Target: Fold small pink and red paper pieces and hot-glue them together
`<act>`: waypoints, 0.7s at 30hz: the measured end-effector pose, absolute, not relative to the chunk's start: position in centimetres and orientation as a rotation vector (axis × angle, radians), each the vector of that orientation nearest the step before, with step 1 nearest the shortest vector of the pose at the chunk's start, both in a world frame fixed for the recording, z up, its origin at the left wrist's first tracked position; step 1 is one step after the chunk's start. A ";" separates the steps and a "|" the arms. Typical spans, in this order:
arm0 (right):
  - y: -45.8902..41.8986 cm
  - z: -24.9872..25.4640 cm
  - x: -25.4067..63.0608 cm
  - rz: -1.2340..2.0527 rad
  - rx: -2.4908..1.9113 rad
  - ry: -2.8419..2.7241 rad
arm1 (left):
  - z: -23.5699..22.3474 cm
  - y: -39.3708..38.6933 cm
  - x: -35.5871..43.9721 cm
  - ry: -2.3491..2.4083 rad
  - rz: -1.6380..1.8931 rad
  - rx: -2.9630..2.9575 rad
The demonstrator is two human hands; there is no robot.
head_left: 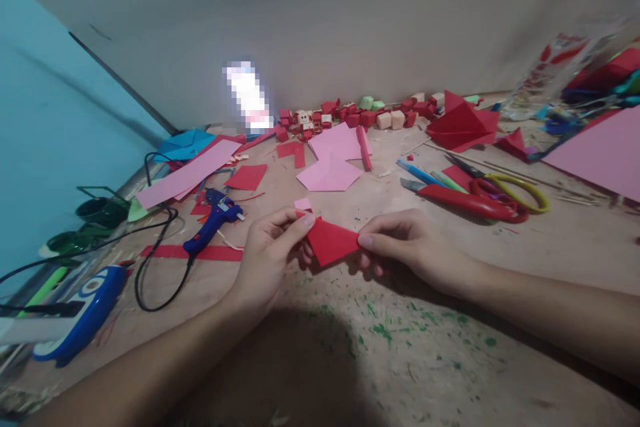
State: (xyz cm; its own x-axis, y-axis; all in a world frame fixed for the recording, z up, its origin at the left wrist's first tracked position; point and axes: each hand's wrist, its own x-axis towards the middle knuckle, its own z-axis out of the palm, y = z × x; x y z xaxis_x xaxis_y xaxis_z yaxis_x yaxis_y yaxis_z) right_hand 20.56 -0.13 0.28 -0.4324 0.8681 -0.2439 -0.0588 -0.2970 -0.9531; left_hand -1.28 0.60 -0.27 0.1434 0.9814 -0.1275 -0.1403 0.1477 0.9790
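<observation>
A small folded piece of red paper (331, 243) is stretched between my two hands, above the table. My left hand (270, 247) pinches its upper left corner between thumb and fingers. At its right corner, my right hand (400, 240) grips with thumb on top and fingers curled beneath. Just beyond the red paper lies a small pink paper piece (303, 204). Folded pink paper (330, 172) rests farther back on the table. The lower fingers of both hands are partly hidden.
Left stand a blue glue gun (207, 223) with a looping black cord, a red strip (165, 252) and a blue-and-white tool (87, 310). Right lie a red-handled cutter (465, 203) and yellow-handled scissors (520, 190). Small paper cubes (367, 119) line the wall near a bright pixelated screen (249, 97).
</observation>
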 end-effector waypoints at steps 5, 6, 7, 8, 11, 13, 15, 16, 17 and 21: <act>0.3 -0.3 20.7 1.731 -0.964 -0.921 | 0.3 0.4 -1.3 1.076 0.878 1.244; 0.3 -0.4 20.7 1.716 -0.950 -0.880 | 0.5 0.3 -1.1 1.087 0.810 1.320; 0.2 -0.4 20.7 1.694 -0.951 -0.858 | 0.8 0.2 -0.9 1.095 0.735 1.409; 0.1 -0.4 20.7 1.670 -0.956 -0.862 | 1.0 0.0 -0.8 1.108 0.672 1.505; -0.3 -0.3 20.6 1.618 -0.982 -0.972 | 1.5 -0.4 -0.3 1.065 0.513 1.757; -0.6 0.1 20.5 1.599 -1.023 -1.103 | 1.7 -0.7 -0.2 1.012 0.456 1.829; -0.7 0.5 20.5 1.590 -1.078 -1.242 | 1.8 -0.9 -0.2 1.004 0.485 1.839; -0.8 0.7 20.5 1.588 -1.098 -1.307 | 1.8 -1.0 -0.3 1.022 0.535 1.829; -0.8 0.9 20.5 1.590 -1.108 -1.360 | 1.7 -1.0 -0.3 1.046 0.594 1.812; -0.6 1.2 20.5 1.633 -1.098 -1.511 | 1.4 -1.1 -0.4 1.133 0.767 1.670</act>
State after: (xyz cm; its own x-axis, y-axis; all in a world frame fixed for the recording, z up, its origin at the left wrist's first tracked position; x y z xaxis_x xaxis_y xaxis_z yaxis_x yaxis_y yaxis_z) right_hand 20.53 -0.64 1.23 -0.4389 0.8863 -0.1476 0.0783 -0.1259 -0.9889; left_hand -0.44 -1.08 1.42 0.3758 0.9266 -0.0097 0.3355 -0.1263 0.9335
